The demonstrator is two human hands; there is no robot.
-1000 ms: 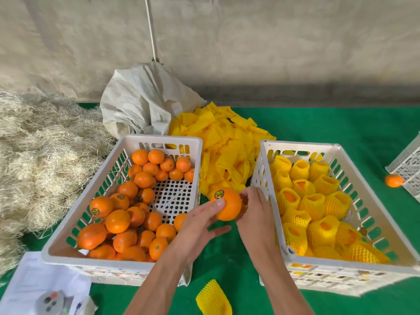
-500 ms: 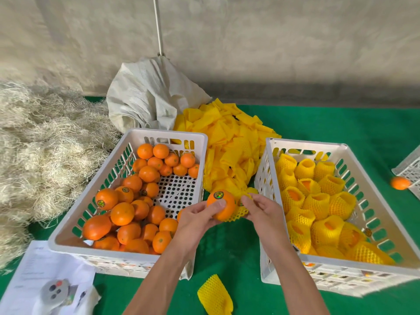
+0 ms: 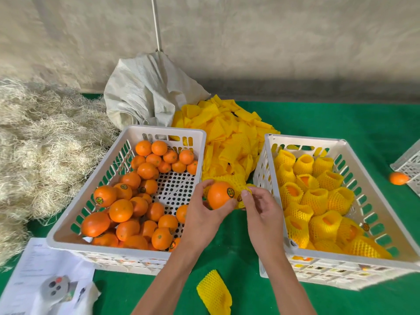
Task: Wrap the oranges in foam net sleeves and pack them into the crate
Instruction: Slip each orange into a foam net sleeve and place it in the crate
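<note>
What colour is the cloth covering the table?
Green, seen plainly in the head view: the table cloth is solid green.

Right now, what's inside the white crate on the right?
The right crate holds oranges in yellow foam net sleeves, packed close; orange skin shows through several open tops. The crate floor and any lower layer are covered.
</note>
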